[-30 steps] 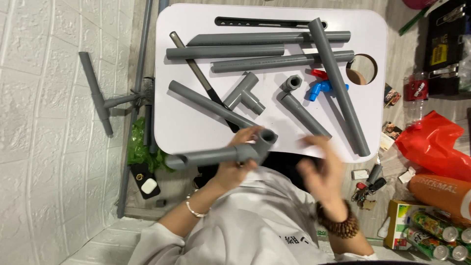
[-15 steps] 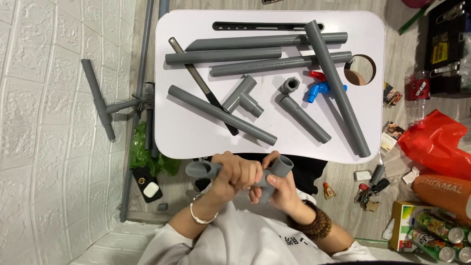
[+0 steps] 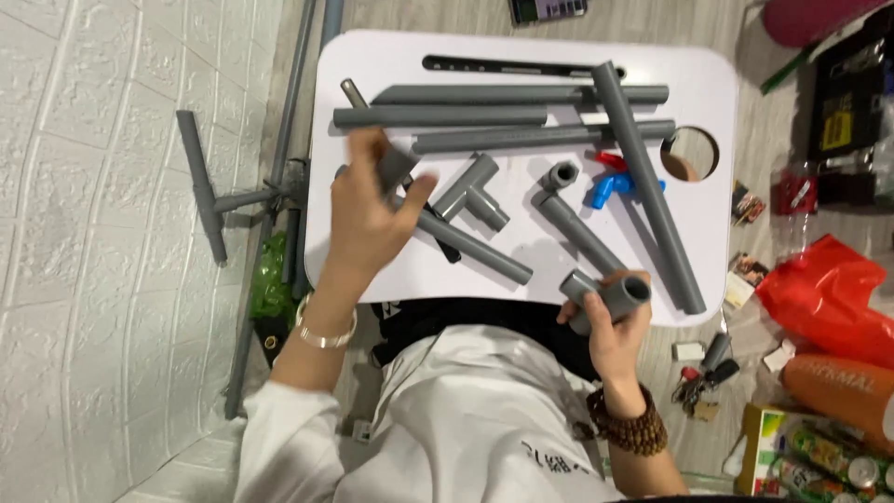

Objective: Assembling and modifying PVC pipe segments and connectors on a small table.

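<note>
The left hand [image 3: 372, 210] was at the left part of the white table [image 3: 391, 270], with its fingers closed around a short grey pipe piece [image 3: 396, 168] above a longer pipe. The right hand [image 3: 610, 326], at the near edge, was gripping a grey fitting [image 3: 610, 296]. The two parts were well apart and not joined. By my judgement the assembly was only at the beginning: the long pipes [image 3: 494, 140], a tee [image 3: 475, 191] and a blue valve [image 3: 605, 186] lay loose.

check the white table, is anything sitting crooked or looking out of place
One long grey pipe lies diagonally across the row of level pipes, its lower end at the white table front edge. A red and blue fitting sits partly under it. The left hand is on a pipe; the right hand holds an elbow piece.
</note>
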